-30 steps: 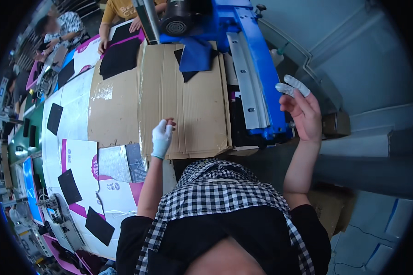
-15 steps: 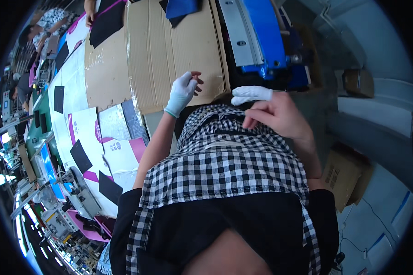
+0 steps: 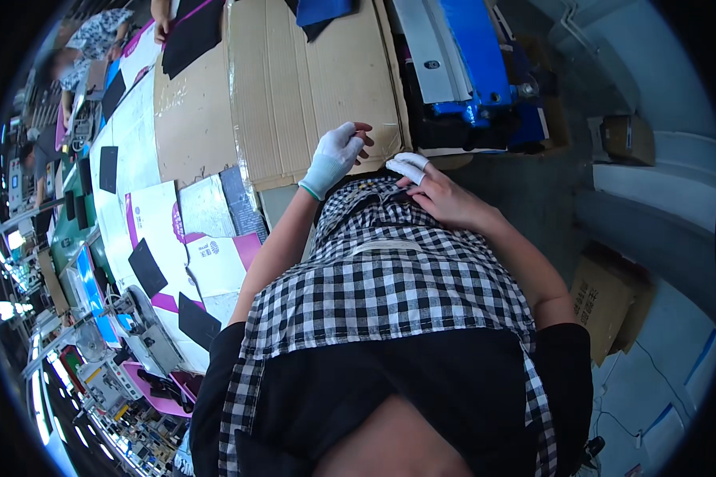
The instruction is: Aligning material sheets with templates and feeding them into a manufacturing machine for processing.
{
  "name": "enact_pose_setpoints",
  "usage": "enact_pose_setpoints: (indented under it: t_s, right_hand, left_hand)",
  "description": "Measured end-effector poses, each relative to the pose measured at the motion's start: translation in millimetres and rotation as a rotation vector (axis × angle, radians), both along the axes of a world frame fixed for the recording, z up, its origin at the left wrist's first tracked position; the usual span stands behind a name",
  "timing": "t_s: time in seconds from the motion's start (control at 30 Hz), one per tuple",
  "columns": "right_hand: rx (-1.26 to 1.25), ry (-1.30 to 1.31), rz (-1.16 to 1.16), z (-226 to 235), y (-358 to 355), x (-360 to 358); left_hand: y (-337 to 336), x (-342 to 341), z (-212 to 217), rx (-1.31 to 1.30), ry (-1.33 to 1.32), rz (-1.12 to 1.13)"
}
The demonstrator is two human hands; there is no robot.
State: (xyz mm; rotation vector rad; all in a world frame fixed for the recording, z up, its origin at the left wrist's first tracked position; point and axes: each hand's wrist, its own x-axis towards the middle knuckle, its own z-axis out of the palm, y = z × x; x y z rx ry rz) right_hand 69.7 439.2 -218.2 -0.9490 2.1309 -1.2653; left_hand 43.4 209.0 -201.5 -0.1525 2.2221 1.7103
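My left hand wears a white glove with bare fingertips. It hovers by the near edge of a brown cardboard sheet, fingers loosely bent and apart, holding nothing visible. My right hand has white coverings on two fingers, which stretch toward the cardboard's near corner. Its other fingers rest against the black-and-white checked apron at my waist; I see nothing held there.
A blue-and-grey metal machine stands at the far right of the cardboard. Blue and black fabric pieces lie at the far edge. Black pieces are scattered on the left. A co-worker's hand touches black fabric. Cartons stand at right.
My right hand has moved left and inward to the apron's waist, its covered fingers now beside the cardboard corner. My left hand keeps nearly the same pose; the whole view has shifted slightly.
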Motion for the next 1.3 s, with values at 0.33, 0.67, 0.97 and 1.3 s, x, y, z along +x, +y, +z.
enact_pose_setpoints:
  t_s: [0.33, 0.67, 0.97, 1.3]
  right_hand:
    - [0.236, 0.105, 0.231, 39.0, -12.7, -6.3]
    - [0.124, -0.207, 0.063, 24.7, 2.4, 4.9]
    - [-0.269, -0.21, -0.056, 111.9, -26.4, -15.4]
    - [-0.698, -0.54, -0.399, 66.1, -42.4, -4.9]
  left_hand:
    - [-17.1, 8.7, -15.6, 0.029, -0.039, 0.081]
    - [-11.1, 6.5, -11.1, 0.482, -0.228, 0.226]
    - [18.5, -4.2, -16.0, 0.612, -0.009, -0.12]
    - [22.9, -18.8, 1.9, 0.982, -0.109, 0.391]
